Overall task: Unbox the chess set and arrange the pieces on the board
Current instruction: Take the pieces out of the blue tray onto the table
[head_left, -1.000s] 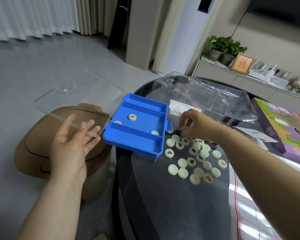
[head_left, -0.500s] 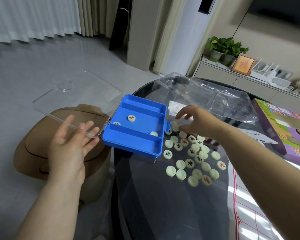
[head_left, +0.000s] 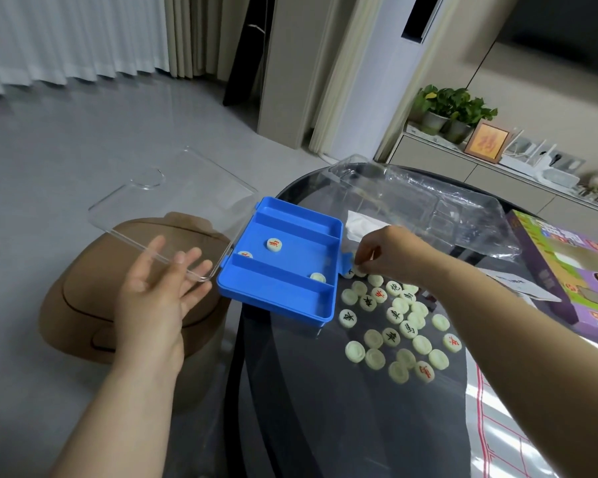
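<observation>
**Step in hand:** unboxing, with the case being emptied.
- **Blue tray** [head_left: 280,293]: overhangs the edge of the dark glass table [head_left: 308,415], its hinged clear lid [head_left: 173,201] swung open. Three discs lie in it.
- **Xiangqi pieces** [head_left: 394,315]: a loose heap on the glass just right of the tray, some face down.
- **Left hand** [head_left: 156,298]: palm up, fingers straight, propping the lid's near corner.
- **Right hand** [head_left: 390,253]: fingers bent down onto a disc at the heap's tray-side edge. Whether it is pinched or merely touched cannot be told.

**Next move, judged:** lift out the last three discs, set the case aside, spread the board.

**Obscured:**
- Red-lined sheet [head_left: 497,443], probably the board, is cut off at lower right.
- Discs under the right hand are hidden.
- Face-down pieces are unreadable.
- Crumpled clear wrapper [head_left: 428,205] blurs what lies beneath it.
</observation>
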Tool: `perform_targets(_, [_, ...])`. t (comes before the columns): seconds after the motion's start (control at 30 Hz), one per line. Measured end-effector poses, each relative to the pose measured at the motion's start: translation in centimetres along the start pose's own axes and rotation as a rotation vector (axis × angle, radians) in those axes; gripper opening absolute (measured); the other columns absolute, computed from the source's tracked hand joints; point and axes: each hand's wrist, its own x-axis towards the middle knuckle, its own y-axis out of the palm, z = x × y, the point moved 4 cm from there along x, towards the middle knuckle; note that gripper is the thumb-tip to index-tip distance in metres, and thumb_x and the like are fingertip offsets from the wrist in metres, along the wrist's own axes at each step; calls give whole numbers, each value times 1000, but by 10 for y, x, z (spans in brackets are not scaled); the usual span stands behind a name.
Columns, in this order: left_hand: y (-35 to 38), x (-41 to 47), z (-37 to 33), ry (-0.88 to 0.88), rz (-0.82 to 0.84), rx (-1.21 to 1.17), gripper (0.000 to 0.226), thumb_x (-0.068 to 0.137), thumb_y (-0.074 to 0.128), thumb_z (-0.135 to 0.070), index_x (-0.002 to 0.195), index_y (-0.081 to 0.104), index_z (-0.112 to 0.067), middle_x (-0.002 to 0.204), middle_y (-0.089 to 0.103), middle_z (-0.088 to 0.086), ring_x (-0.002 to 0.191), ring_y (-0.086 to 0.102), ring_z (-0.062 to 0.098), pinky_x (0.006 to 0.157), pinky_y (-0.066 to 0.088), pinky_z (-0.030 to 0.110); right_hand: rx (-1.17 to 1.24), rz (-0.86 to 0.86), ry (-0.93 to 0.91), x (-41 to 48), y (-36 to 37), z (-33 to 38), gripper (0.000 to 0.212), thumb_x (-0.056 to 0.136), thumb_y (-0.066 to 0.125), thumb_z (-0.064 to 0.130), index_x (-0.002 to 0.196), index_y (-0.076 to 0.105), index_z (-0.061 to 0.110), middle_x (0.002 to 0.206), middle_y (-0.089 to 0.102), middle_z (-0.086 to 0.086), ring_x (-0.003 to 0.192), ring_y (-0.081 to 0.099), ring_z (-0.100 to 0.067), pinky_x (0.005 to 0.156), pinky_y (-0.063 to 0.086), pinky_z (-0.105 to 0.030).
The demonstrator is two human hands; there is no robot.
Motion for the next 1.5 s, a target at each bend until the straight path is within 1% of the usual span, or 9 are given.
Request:
perform_targets(0.17, [2,0,0,3,10,-6,38,93,44,-11,130,39,-21,91,62,-1,79,63,8,60,53,13,22,-140,-141,-3,-19,26,16,85,59,12,100,64,9,88,54,5,81,51,-9,74,41,-18])
perform_targets(0.43, [4,0,0,13,29,-14,29,93,43,-9,114,41,-29,87,61,-2,61,66,0,58,52,12,-76,20,-283,28,23,96,35,87,52,12,122,55,18,124,55,-3,109,51,-20,74,31,-19])
perform_targets(0.57, [3,1,1,11,26,-18,28,93,43,-10,114,42,-29,87,62,-2,67,65,4,57,52,11,57,52,-364,28,29,107,29,89,52,11,116,60,16,118,59,-1,88,46,-10,59,32,-14])
perform_targets(0.77, [3,3,2,1,16,-6,29,93,43,-10,116,42,-28,87,62,-2,62,65,1,56,52,11,47,162,-445,22,22,114,33,86,50,2,113,63,16,85,48,16,65,42,6,63,32,3])
perform_targets(0.97, [2,4,1,-1,10,-11,27,94,42,-9,114,41,-28,86,62,-2,60,65,0,57,52,12,-114,164,-453,26,23,117,25,86,52,10,110,59,12,115,53,-5,82,43,-11,71,36,-17])
perform_targets(1.1, [1,3,0,3,12,8,33,94,43,-10,123,42,-25,86,63,-2,61,66,0,58,52,12,-167,187,-389,28,25,110,19,86,55,19,103,55,9,101,54,-6,84,45,-17,76,39,-29])
perform_targets(1.23, [1,2,-1,1,14,22,36,93,43,-9,127,41,-23,86,62,-2,62,65,-1,58,52,12,-239,205,-348,30,29,110,13,86,53,15,97,46,16,88,48,0,81,44,-19,69,35,-28])
perform_targets(1.33, [1,2,-1,1,20,31,38,93,43,-10,129,40,-22,87,63,-2,63,66,-1,59,52,13,-173,200,-345,30,28,112,31,86,54,11,116,46,12,103,54,-6,84,47,-18,74,43,-29])
perform_targets(1.5, [1,2,-1,-1,22,31,38,93,43,-10,129,40,-23,87,62,-3,63,65,-2,60,52,13,-88,181,-349,25,26,105,34,84,53,6,117,52,13,117,52,-6,85,45,-14,79,43,-26])
